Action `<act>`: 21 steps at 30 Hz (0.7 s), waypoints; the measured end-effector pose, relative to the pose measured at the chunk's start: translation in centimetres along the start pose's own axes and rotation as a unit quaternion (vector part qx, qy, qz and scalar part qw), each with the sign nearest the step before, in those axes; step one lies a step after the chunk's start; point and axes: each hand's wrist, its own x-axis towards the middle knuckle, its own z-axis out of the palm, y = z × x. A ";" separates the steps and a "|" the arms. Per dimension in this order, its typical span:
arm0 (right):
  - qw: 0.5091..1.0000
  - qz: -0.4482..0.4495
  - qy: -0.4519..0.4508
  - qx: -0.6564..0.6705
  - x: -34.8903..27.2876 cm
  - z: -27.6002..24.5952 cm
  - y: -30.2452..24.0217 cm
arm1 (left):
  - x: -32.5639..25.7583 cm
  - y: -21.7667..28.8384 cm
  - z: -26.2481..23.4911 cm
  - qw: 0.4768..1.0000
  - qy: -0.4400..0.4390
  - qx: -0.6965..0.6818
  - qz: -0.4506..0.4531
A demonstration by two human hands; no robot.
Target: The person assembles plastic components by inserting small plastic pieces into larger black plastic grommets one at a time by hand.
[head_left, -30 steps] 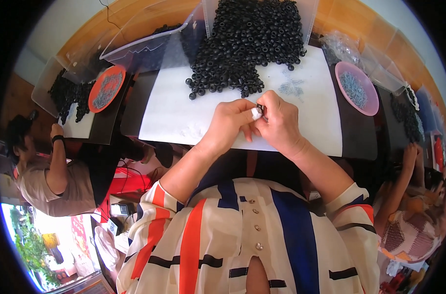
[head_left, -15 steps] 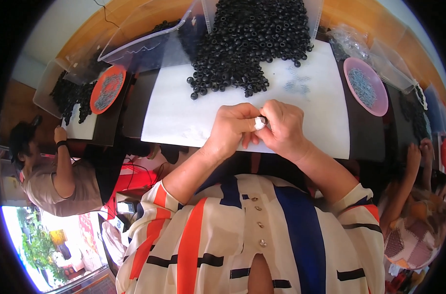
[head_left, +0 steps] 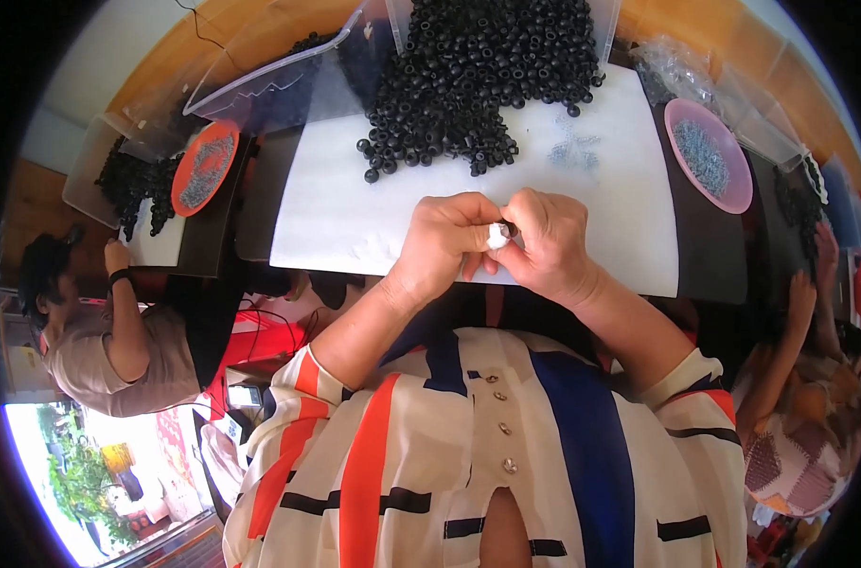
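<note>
Both hands pinch small parts between their fingertips, pressed together over the near edge of the white sheet (head_left: 355,218). The left hand (head_left: 446,241) closes thumb and fingers narrowly on a small white piece (head_left: 497,236). The right hand (head_left: 547,244) holds a small black ring (head_left: 511,229) at its fingertips, touching that white piece; how the two parts fit together is too small to tell.

Beyond the hands, at the far side of the white sheet, lies a big heap of black rings (head_left: 478,80), spilling from a clear tray (head_left: 260,85) onto the sheet. To the right of the heap, still on the sheet, sits a little scatter of small pale parts (head_left: 574,151). Off the sheet's right edge stands a pink dish (head_left: 710,156) filled with grey bits. Off the sheet's left edge sits an orange dish (head_left: 203,166), also holding grey bits, with another pile of black rings (head_left: 127,185) beside it.

A second person (head_left: 108,331) works well to the left of the sheet, one arm reaching toward that other pile. A third person's forearm (head_left: 790,322) shows to the right of the sheet.
</note>
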 end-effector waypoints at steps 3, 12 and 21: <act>1.000 -0.019 -0.009 0.000 0.1 -0.1 -0.1 | 0.0 -0.2 -0.2 1.000 -0.008 -0.004 0.007; 1.000 0.006 0.001 -0.009 -0.1 0.1 0.1 | -0.2 0.1 0.6 1.000 0.001 -0.009 0.000; 0.978 0.019 -0.168 -0.125 0.1 -0.1 0.0 | -1.6 -0.7 -1.2 0.910 0.214 0.273 0.228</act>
